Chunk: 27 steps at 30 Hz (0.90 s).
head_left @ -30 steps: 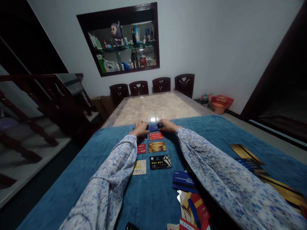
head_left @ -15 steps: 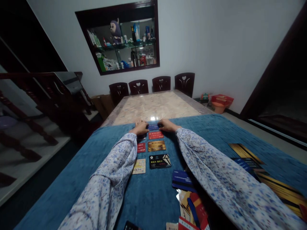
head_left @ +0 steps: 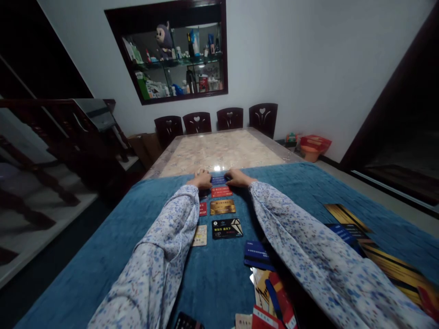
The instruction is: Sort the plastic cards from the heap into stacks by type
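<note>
At the far end of a column of cards, a blue card (head_left: 218, 180) lies on the blue cloth (head_left: 214, 274). My left hand (head_left: 203, 178) has its curled fingers at the card's left edge. On the opposite edge, the bent fingers of my right hand (head_left: 237, 177) grip it. Nearer to me in the column come a red card (head_left: 221, 191), a gold card (head_left: 222, 207) and a black VIP card (head_left: 227, 228). Partly covered by my left sleeve are another red card (head_left: 203, 209) and a cream card (head_left: 199, 236).
A dark blue card (head_left: 258, 255) and a loose pile of mixed cards (head_left: 270, 297) lie beside my right forearm. More gold cards (head_left: 346, 216) are spread at the right. A dark object (head_left: 187, 321) shows at the near edge. Beyond the cloth is bare tabletop (head_left: 219, 148) with chairs (head_left: 230, 119) behind.
Both hands stay at the blue card, with hardly any movement. The whole view has shifted slightly, so things appear a little higher and further left.
</note>
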Each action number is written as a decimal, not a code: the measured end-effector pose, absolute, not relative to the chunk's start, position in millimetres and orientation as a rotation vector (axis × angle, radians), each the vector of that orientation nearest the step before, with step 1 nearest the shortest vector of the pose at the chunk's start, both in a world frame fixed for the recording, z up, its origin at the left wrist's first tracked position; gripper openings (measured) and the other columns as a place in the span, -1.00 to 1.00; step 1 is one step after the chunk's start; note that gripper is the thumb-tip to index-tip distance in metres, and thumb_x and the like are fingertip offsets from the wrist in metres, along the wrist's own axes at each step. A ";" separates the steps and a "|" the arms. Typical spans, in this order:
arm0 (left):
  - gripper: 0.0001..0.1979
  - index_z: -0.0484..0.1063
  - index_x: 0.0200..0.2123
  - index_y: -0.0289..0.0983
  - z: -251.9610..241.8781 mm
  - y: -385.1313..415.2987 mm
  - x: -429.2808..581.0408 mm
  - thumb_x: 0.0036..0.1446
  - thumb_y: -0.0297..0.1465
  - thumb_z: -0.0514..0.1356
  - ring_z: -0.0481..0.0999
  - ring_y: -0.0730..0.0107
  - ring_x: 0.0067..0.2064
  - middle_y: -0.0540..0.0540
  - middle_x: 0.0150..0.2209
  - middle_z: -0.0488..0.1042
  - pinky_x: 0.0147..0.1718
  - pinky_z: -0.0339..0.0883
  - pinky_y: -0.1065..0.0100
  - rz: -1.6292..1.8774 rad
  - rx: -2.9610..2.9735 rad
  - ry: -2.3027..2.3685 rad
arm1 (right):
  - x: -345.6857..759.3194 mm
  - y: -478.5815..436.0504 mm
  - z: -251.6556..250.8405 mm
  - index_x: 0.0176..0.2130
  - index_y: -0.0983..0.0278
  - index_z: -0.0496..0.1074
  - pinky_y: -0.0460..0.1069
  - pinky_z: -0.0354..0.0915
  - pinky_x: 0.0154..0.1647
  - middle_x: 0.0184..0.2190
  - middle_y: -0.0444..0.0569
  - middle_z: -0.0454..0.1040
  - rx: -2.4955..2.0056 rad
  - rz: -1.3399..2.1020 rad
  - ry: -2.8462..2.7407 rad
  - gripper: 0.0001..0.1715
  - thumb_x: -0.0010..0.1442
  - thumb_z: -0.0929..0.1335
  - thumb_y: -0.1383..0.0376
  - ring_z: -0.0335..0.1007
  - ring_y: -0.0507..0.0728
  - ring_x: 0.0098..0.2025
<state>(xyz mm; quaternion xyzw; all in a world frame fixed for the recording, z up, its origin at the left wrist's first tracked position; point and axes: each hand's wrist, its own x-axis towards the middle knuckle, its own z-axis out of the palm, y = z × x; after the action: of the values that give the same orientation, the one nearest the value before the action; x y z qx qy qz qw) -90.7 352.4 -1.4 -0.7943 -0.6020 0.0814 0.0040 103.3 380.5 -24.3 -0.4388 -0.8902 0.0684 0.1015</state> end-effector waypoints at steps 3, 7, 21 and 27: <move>-0.64 0.46 -0.04 -0.23 -3.1 353.1 -91.9 0.06 -0.31 0.18 0.13 -0.08 0.26 -0.25 0.14 0.31 0.23 0.00 -0.16 0.258 -2.490 -1.880 | 103.1 379.6 -23.5 -0.10 0.35 0.57 -0.13 0.24 -0.21 -0.20 0.02 0.58 -1.316 0.202 -2.626 -0.63 0.07 0.40 0.29 0.44 0.13 -0.18; -0.65 0.45 -0.05 -0.27 -2.9 351.1 -93.7 0.08 -0.33 0.16 0.13 -0.05 0.26 -0.28 0.13 0.31 0.24 -0.01 -0.11 0.250 -2.500 -1.856 | 102.2 378.8 -22.4 -0.09 0.33 0.57 -0.12 0.27 -0.17 -0.17 0.01 0.58 -1.335 0.210 -2.622 -0.63 0.08 0.40 0.30 0.46 0.15 -0.15; -0.56 0.32 0.09 -0.29 27.3 291.7 -91.9 0.10 -0.54 0.09 0.05 -0.02 0.30 -0.29 0.18 0.29 0.21 -0.03 -0.07 0.015 -2.509 -1.670 | 123.7 357.9 -3.3 0.05 0.36 0.48 -0.04 0.33 -0.02 0.00 0.14 0.53 -1.321 0.244 -2.551 -0.50 0.09 0.43 0.40 0.48 0.20 -0.05; -0.50 0.25 0.19 -0.29 28.5 247.6 -85.8 0.15 -0.52 0.08 0.03 -0.05 0.32 -0.29 0.23 0.26 0.21 -0.02 -0.08 -0.039 -2.556 -1.600 | 139.8 323.0 9.9 0.08 0.42 0.46 -0.01 0.34 -0.03 0.00 0.21 0.51 -1.271 0.238 -2.528 -0.49 0.11 0.43 0.40 0.48 0.21 -0.07</move>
<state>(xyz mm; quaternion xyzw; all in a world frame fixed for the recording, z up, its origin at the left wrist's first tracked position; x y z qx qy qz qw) -85.8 247.6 28.5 -0.8459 -0.5295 -0.0128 0.0627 139.8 323.0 9.9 -0.4424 -0.8802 0.0830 0.1506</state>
